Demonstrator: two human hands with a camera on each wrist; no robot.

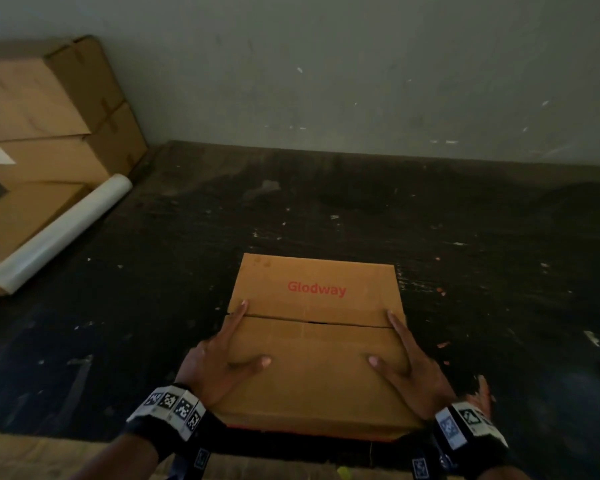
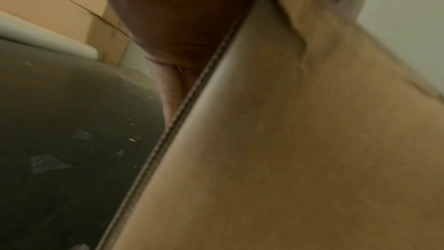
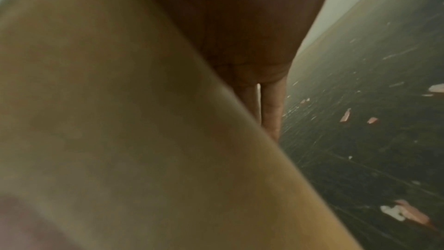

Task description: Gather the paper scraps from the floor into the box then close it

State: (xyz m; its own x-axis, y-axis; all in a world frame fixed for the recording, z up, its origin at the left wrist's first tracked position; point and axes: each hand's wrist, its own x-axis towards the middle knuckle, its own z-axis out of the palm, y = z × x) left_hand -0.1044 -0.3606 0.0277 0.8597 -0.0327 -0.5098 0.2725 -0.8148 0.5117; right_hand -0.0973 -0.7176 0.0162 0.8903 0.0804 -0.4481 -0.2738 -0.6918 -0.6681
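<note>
A brown cardboard box (image 1: 312, 368) printed "Glodway" stands on the dark floor with its two top flaps folded down, a thin gap showing at their seam. My left hand (image 1: 243, 337) lies along the box's left edge, fingers straight and thumb flat on the near flap. At the right edge my right hand (image 1: 392, 337) mirrors it. The left wrist view shows the flap (image 2: 288, 159) and my fingers (image 2: 170, 90) beside its edge. Small pinkish and white paper scraps (image 1: 591, 337) lie on the floor right of the box, seen closer as scraps (image 3: 406, 214) in the right wrist view.
Stacked brown cartons (image 1: 49, 116) and a white roll (image 1: 59, 233) fill the left side against the grey wall (image 1: 361, 81). A flat cardboard sheet (image 1: 32, 455) lies at the near left. Tiny specks dot the floor around the box.
</note>
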